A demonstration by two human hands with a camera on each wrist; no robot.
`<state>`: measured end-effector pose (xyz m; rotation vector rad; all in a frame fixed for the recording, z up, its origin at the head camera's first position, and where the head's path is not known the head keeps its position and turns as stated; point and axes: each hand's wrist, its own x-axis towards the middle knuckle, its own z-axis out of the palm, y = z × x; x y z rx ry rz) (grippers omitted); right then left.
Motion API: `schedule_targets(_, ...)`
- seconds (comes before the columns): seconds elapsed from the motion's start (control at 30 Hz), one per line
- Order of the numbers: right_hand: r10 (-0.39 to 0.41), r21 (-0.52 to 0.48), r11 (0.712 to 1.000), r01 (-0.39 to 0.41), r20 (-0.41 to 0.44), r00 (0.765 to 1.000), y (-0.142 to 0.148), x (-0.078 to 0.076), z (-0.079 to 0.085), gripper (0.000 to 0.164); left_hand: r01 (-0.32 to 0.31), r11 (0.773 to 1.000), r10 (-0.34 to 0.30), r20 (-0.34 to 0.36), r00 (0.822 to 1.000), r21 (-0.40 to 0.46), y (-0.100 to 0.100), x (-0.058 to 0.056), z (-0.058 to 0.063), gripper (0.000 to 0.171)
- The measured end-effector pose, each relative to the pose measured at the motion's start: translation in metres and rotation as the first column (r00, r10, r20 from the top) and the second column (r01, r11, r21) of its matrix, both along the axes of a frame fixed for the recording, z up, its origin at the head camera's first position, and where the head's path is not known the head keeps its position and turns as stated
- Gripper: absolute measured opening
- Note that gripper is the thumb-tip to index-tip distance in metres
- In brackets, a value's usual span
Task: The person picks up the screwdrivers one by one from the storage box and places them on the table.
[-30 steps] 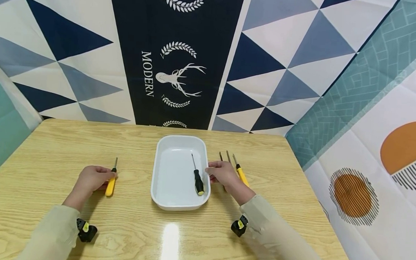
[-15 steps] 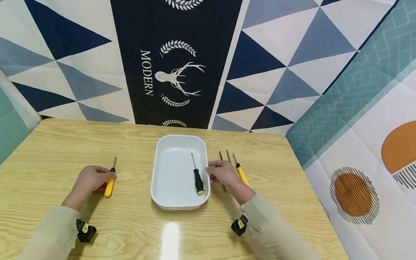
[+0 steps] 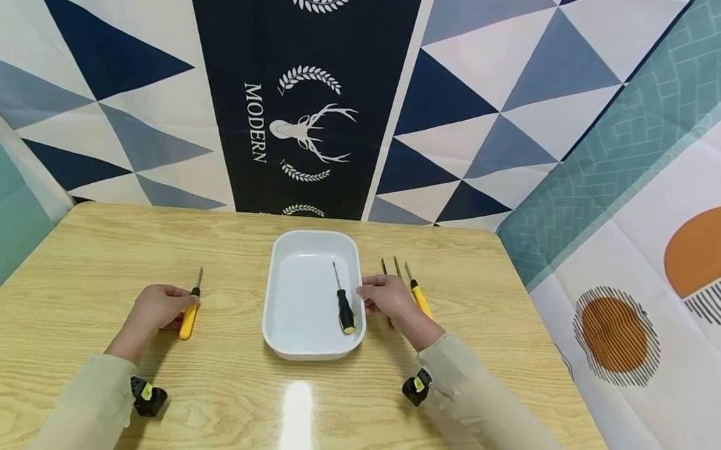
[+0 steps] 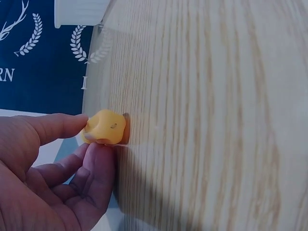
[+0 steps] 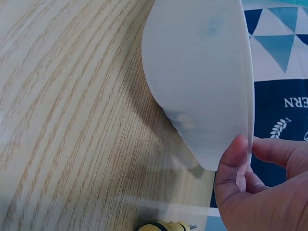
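My left hand [image 3: 162, 306] pinches a yellow-handled screwdriver [image 3: 188, 319] between thumb and fingers. Its metal shaft points toward the back of the table. In the left wrist view the end of the yellow handle [image 4: 107, 126] shows just beside the wood surface. With thumb and fingers my right hand [image 3: 392, 300] grips the right rim of a white rectangular basin [image 3: 295, 303]. The right wrist view shows the basin wall [image 5: 202, 72] and the thumb and fingers on either side of its rim. Inside the basin lies a black screwdriver [image 3: 345, 311] with a yellow end.
Right of the basin, another yellow-handled screwdriver [image 3: 420, 299] lies on the wooden table [image 3: 223, 394]. Two more metal shafts [image 3: 398, 268] stick out beyond my right hand, which hides their handles. A patterned cloth [image 3: 301, 181] hangs behind the table's back edge.
The head view has shifted very slightly. Both hands keep their holds, the left on the yellow-handled screwdriver and the right on the basin rim, with little visible movement.
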<state>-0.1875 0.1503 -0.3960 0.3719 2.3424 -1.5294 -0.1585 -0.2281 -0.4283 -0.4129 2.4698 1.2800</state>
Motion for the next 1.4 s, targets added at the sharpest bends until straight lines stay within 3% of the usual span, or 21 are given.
schedule_targets(0.47,-0.001,-0.003,1.0,0.001,0.006,1.0,0.0,-0.001,0.0,0.03,-0.026,0.997,0.026,0.004,1.0,0.069,-0.008,0.002,-0.004,0.053)
schedule_targets(0.8,0.002,-0.008,1.0,-0.002,0.006,1.0,0.0,-0.001,-0.001,0.03,-0.079,0.987,0.075,0.029,0.997,0.137,-0.022,0.004,-0.004,0.063)
schedule_targets(1.17,0.005,-0.011,1.0,-0.005,-0.001,1.0,-0.001,0.0,0.001,0.032,0.046,0.982,-0.036,-0.054,0.998,0.183,-0.014,0.006,0.016,0.066)
schedule_targets(1.4,-0.002,-0.009,1.0,0.002,0.007,1.0,-0.001,0.0,0.001,0.031,0.046,0.974,-0.022,-0.111,0.994,0.221,-0.001,0.002,0.02,0.067)
